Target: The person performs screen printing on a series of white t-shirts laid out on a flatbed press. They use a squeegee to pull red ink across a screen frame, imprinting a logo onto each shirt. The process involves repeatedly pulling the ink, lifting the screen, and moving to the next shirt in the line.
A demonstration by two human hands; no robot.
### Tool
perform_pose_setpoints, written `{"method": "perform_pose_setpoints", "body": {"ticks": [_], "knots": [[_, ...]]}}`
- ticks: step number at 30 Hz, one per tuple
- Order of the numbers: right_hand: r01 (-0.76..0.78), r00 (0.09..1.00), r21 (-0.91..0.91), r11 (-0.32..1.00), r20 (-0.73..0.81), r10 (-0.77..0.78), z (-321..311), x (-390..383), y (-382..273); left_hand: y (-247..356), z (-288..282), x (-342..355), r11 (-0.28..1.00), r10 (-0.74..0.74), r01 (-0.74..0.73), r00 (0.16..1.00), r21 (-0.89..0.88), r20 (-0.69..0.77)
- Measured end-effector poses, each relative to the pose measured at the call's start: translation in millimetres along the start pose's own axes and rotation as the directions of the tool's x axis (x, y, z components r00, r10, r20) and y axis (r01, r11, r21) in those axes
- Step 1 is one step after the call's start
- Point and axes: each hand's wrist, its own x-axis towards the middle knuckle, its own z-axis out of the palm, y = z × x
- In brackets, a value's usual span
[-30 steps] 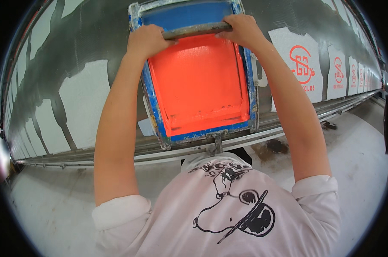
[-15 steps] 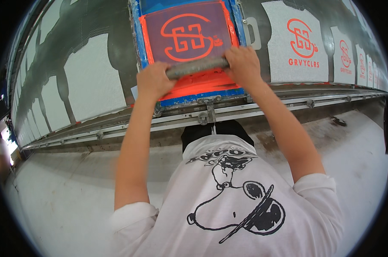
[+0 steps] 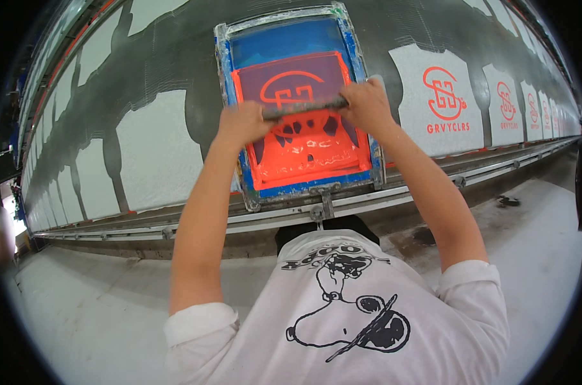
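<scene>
A squeegee (image 3: 309, 108) spans the middle of a screen printing frame (image 3: 223, 61), with both of my hands closed on it. My left hand (image 3: 244, 123) wraps its left end, and my right hand (image 3: 366, 106) grips the right end. Wet orange-red ink (image 3: 316, 157) coats the near half of the mesh, broken by several dark patches just below the squeegee. Beyond it, part of a looping emblem (image 3: 294, 80) shows on the purple stencil; the rest is behind the squeegee and ink. The squeegee's blade is hidden.
White fabric pieces lie along the long grey table (image 3: 169, 67): a blank one (image 3: 155, 154) left of the frame, and a printed one (image 3: 409, 90) on the right, with more beyond each. A metal rail (image 3: 406, 194) runs along the near edge, just ahead of my body.
My hands have pushed the squeegee away from me, from the near part of the mesh to its middle. Ink now covers the near half behind it. The view has shifted, showing the frame's far end.
</scene>
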Motion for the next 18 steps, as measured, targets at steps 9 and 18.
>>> {"method": "perform_pose_setpoints", "body": {"ticks": [9, 18], "knots": [[-0.126, 0.992, -0.081, 0.989, 0.006, 0.127, 29.8, 119.0, 39.4, -44.7, -33.4, 115.0, 0.999, 0.006, 0.001, 0.988, 0.046, -0.157], [-0.077, 0.996, -0.082, 0.994, 0.046, 0.081, 31.6, 89.3, 31.7, -30.8, -30.1, 81.9, 0.999, -0.043, 0.043, 0.997, 0.007, -0.061]]}}
